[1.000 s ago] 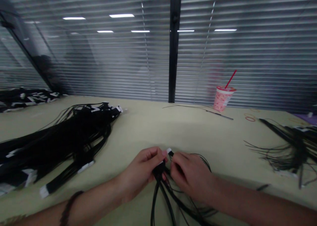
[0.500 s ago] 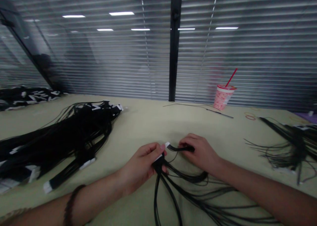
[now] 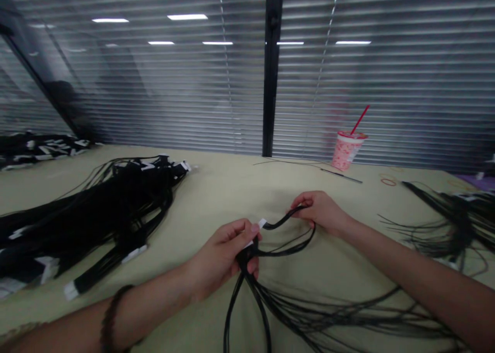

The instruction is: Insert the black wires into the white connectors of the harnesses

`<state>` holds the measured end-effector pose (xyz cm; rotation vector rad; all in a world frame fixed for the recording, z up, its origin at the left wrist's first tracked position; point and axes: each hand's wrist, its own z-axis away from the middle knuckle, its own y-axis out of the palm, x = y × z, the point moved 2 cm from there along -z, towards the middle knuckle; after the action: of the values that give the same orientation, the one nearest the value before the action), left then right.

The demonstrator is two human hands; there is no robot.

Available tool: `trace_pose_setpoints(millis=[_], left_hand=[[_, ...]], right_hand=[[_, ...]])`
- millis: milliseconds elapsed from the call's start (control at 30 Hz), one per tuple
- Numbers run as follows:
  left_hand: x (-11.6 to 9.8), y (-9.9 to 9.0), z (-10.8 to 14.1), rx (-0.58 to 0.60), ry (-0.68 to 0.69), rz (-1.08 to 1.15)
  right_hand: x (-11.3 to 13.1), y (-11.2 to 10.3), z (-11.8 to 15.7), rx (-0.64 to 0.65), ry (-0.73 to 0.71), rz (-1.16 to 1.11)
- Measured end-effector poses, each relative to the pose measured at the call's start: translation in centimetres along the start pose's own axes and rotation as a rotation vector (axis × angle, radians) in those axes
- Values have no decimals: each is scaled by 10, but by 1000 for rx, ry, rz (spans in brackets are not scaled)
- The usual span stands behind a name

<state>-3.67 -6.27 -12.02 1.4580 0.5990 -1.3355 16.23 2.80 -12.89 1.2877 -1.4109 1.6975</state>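
Two bare hands work over the pale table [image 3: 228,198]: the left hand [image 3: 220,257] closes around a limp, light black wire bundle [image 3: 242,291] beside its white connector [image 3: 262,222], best held there, while the right hand [image 3: 319,211] pinches one looping strand [image 3: 288,218].

"Where's the left hand [image 3: 222,255]?"

"Low and central, fingers curled closed, the left forearm [image 3: 147,311] reaching in."

"And the right hand [image 3: 320,212]?"

"Higher and farther out, fingers pinched, palm down, the right forearm [image 3: 406,270] extended."
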Motion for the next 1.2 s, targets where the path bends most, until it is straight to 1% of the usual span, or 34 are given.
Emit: trace_pose_setpoints(millis=[67, 167, 233, 267, 300, 333, 400, 433, 467, 533, 567, 600, 667, 700, 800, 867, 933, 1067, 1133, 1200], left_hand=[[0, -2, 0, -18, 16, 25], [0, -6, -1, -80, 14, 68], [1, -8, -2, -117, -12, 94], [1, -8, -1, -129, -24, 104], [1, -9, -1, -136, -30, 110], [1, -9, -1, -140, -32, 112], [1, -8, -1, -130, -30, 107], [2, -8, -1, -118, -22, 106], [2, -8, -1, -105, -16, 106], [3, -9, -2, -82, -7, 100], [3, -9, -2, -73, -4, 93], [3, -9, -2, -67, -5, 84], [3, -9, -2, -63, -10, 69], [3, -9, -2, -61, -8, 64], [2, -8, -1, -61, -14, 46], [1, -8, 0, -63, -21, 35], [1, -8, 0, -68, -27, 41], [2, -8, 0, -113, 1, 63], [3, -8, 0, -136, 38, 65], [5, -9, 0, -137, 69, 64]], right_hand=[[3, -1, 1, 71, 16, -21], [11, -3, 6, 178, 13, -43], [21, -4, 12, 253, -45, 8], [29, -3, 16, 267, -103, 74], [37, -2, 22, 254, -186, 168], [46, 1, 29, 199, -279, 272], [65, 8, 46, -11, -486, 406], [72, 13, 55, -84, -569, 432], [77, 20, 64, -101, -627, 440], [79, 35, 78, 37, -698, 513], [77, 41, 82, 94, -711, 583], [73, 46, 84, 124, -720, 667], [64, 50, 83, 137, -731, 784], [59, 51, 81, 138, -730, 798], [47, 53, 73, 145, -685, 688], [40, 55, 70, 102, -647, 626], [35, 59, 70, 61, -632, 618], [32, 61, 72, -5, -666, 600], [35, 61, 73, 6, -694, 523], [38, 61, 75, 47, -724, 411]])
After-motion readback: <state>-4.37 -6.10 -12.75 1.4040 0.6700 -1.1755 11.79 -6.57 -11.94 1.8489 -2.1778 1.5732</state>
